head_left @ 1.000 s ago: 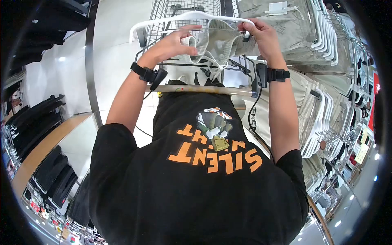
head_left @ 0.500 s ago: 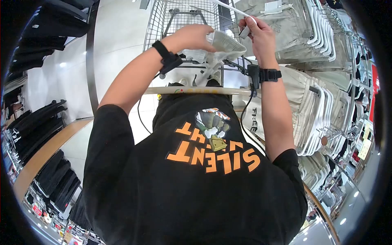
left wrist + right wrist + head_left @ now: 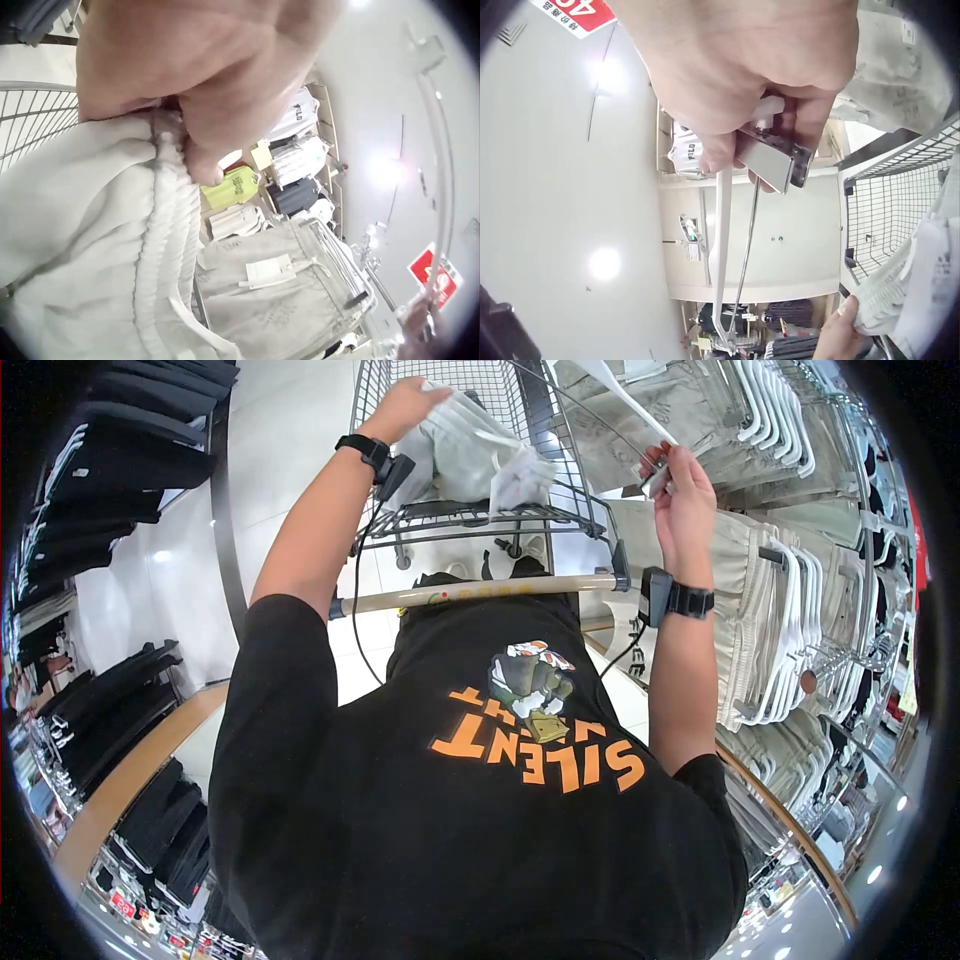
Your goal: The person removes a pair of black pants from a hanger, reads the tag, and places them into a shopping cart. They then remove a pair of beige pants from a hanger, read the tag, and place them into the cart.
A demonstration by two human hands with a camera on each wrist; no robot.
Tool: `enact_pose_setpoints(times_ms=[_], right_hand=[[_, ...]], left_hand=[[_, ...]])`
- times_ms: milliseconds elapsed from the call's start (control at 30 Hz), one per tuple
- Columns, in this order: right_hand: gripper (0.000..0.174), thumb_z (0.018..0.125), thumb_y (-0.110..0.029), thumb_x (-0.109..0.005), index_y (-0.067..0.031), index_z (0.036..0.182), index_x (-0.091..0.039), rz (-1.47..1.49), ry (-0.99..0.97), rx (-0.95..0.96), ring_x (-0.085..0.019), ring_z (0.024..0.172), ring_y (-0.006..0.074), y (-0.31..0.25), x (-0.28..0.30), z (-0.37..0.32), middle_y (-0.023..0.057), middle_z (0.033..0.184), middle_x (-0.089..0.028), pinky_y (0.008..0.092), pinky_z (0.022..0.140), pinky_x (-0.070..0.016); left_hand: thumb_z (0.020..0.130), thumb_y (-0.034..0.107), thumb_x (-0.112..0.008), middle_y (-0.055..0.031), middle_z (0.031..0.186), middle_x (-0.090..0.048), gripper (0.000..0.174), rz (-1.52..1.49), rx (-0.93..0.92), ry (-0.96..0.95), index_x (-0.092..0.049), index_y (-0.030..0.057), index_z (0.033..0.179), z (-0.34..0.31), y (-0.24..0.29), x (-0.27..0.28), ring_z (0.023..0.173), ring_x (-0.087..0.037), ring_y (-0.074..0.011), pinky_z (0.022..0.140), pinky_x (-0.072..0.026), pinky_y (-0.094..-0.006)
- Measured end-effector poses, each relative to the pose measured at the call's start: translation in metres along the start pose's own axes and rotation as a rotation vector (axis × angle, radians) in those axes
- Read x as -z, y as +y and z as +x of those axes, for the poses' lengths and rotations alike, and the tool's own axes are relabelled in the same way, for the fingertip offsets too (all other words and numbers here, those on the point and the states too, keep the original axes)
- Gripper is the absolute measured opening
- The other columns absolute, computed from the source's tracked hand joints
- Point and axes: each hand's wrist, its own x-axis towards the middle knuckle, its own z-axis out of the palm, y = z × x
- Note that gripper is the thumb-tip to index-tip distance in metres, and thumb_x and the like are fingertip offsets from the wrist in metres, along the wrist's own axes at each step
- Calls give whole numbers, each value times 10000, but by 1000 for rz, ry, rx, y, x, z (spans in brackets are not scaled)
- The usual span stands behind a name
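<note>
Left wrist view, left hand point(image 3: 199, 64) gripping probable shorts point(image 3: 82, 225), partly cropped

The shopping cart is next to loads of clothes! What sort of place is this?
Probably a clothes shop: pale clothes hang in rows on white hangers, a shopping cart stands beside them, and a red sign shows in the wrist views.

The left hand point(image 3: 405, 408) has moved the pale garment point(image 3: 465, 455) forward over the shopping cart point(image 3: 555, 430). The white hanger point(image 3: 628, 395), crosswise near both hands a second ago, now slants from the right hand point(image 3: 688, 505) alone.
</note>
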Motion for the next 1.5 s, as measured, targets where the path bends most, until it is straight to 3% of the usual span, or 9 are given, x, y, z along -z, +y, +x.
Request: enact_pose_setpoints(times_ms=[133,200,500,733,867,933,1233,1367,1500], right_hand=[[246,1032,-208,-665,22,1114,-699,27,27,10,-698,833,197,-13,22,-17,120,985,-747,307,751,-576],[247,1031,-212,-668,19,1113,-698,12,28,37,-704,835,212,-17,28,-25,128,988,-748,317,742,-575],[295,1022,-258,-680,7,1151,-692,-4,121,-20,-711,830,205,-2,46,-48,122,988,-750,321,735,-580],[313,1036,-264,-657,11,1183,-681,-28,121,-21,-716,848,210,3,52,-54,124,1001,-748,343,768,-594],[316,1038,-262,-654,14,1190,-677,-21,122,-37,-717,859,217,3,49,-51,130,1009,-746,352,780,-595],[319,1039,-263,-652,16,1192,-676,-44,161,-44,-715,866,219,2,47,-50,136,1011,-745,354,782,-592],[266,1040,-219,-647,5,1176,-691,-149,11,-96,-680,769,169,15,36,-44,108,956,-748,266,676,-534],[213,1045,-138,-606,11,1168,-695,-295,-149,-165,-653,744,140,26,26,-47,86,935,-746,251,653,-501],[197,1039,-111,-616,24,1155,-701,-251,-291,-259,-671,811,147,50,3,-46,80,953,-744,283,733,-538]], left_hand=[[939,432,-731,-249,1178,-716,733,-228,48,144,-561,-161,1336,9,22,4,1023,-703,-338,921,-533,-420],[951,442,-711,-254,1158,-721,690,38,10,-72,-600,-145,1296,26,6,-5,1033,-698,-355,929,-526,-424],[935,516,-729,-108,1203,-687,618,-188,92,-294,-638,49,1328,11,8,-35,1147,-603,-225,980,-469,-381],[907,430,-765,-130,1303,-660,655,-282,20,-298,-599,37,1403,7,3,16,1172,-618,-225,1026,-473,-369],[924,241,-716,-158,1232,-695,520,504,33,29,-596,25,1382,40,-75,-3,1124,-661,-246,935,-521,-358],[926,184,-698,-199,1255,-688,507,478,-35,70,-582,28,1394,42,-87,-4,1143,-669,-271,950,-528,-341],[1108,461,-424,-220,1440,-579,624,-1022,97,-307,-442,-13,1514,-85,33,76,1301,-608,-328,1072,-508,-390],[1064,646,-272,-255,1475,-541,844,-1059,27,-505,-356,-41,1546,-160,58,116,1296,-612,-319,1079,-505,-394],[1052,340,-578,-173,1364,-645,535,-434,15,-387,-513,24,1478,-229,54,128,1222,-639,-231,1023,-503,-332]])
